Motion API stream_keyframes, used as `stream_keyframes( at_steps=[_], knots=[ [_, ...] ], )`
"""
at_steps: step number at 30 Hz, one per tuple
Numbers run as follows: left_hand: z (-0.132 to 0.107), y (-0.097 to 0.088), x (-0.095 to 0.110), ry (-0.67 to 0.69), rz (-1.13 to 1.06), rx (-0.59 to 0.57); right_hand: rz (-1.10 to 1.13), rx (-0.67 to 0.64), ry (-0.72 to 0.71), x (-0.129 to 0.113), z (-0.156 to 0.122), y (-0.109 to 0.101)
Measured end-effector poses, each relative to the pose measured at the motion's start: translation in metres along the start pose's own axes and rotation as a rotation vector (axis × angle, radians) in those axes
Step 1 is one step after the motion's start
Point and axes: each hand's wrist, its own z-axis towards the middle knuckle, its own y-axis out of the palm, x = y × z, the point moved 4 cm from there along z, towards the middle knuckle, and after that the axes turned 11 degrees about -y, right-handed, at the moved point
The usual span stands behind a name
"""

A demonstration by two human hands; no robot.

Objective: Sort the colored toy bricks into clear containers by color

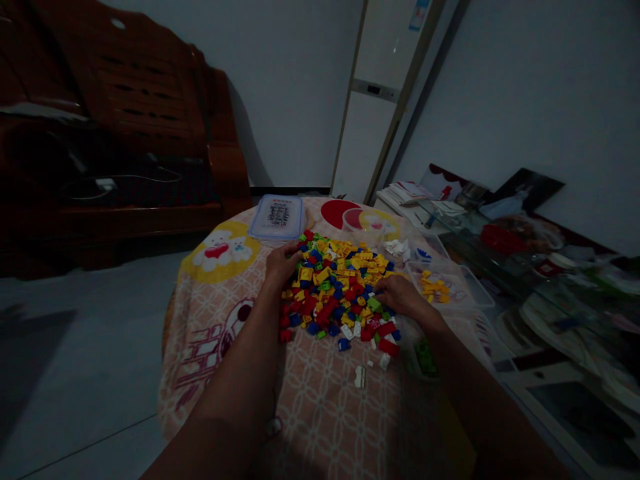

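Starting at the left, a dark wooden bench [125, 133] stands against the wall beyond the round counter [320, 407], which is covered by a patterned cloth. A blue-rimmed container lid [278, 217] lies flat at the counter's far edge. The left hand [281, 265] rests on the left edge of the brick pile [336, 287], a heap of red, yellow, blue and green pieces in the middle of the counter; its fingers curl down into the bricks, and whether that grip closes on any single piece cannot be told. The pile lies between the two hands and touches both. The right hand [403, 295] sits at the pile's right edge, fingertips pointing left into the bricks, its grip narrow, and again no held piece can be made out. A few white bricks [360, 377] lie apart from the heap, nearer the person. Just right of the right hand, a clear tray [470, 283] holds yellow bricks [434, 288]. Farther right, a low glass table [550, 287] carries papers and dishes, dim in the poor light
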Motion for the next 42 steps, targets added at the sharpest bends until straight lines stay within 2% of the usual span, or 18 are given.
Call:
stream_keyframes(
  at_steps=[5,9,14,20,26,30,36,39,42],
  knots=[
    [0.0,-0.001,0.002,0.002,0.019,-0.014,-0.135,-0.035,0.07,0.001,0.001,0.001],
    [0.0,-0.001,0.002,-0.002,0.014,-0.008,-0.204,-0.089,0.057,0.003,0.002,0.006],
    [0.0,0.0,0.001,-0.004,-0.003,0.004,-0.233,-0.07,0.061,0.005,0.001,0.008],
    [0.001,0.001,0.0,0.008,-0.013,-0.003,-0.152,-0.072,0.073,0.005,0.003,0.006],
    [0.001,0.0,0.001,-0.016,0.006,0.013,-0.061,0.03,0.083,0.005,0.002,0.002],
    [0.001,0.0,0.001,-0.005,0.015,0.014,0.219,0.205,0.143,0.018,0.0,-0.007],
    [0.0,0.0,0.001,0.014,-0.02,0.013,0.783,0.638,0.474,0.076,-0.009,-0.023],
    [0.0,0.001,0.002,0.01,-0.007,-0.002,0.904,0.915,0.572,0.108,-0.011,-0.036],
    [0.001,0.001,0.001,0.002,0.005,0.001,0.898,1.181,0.65,0.127,-0.013,-0.045]
  ],
)
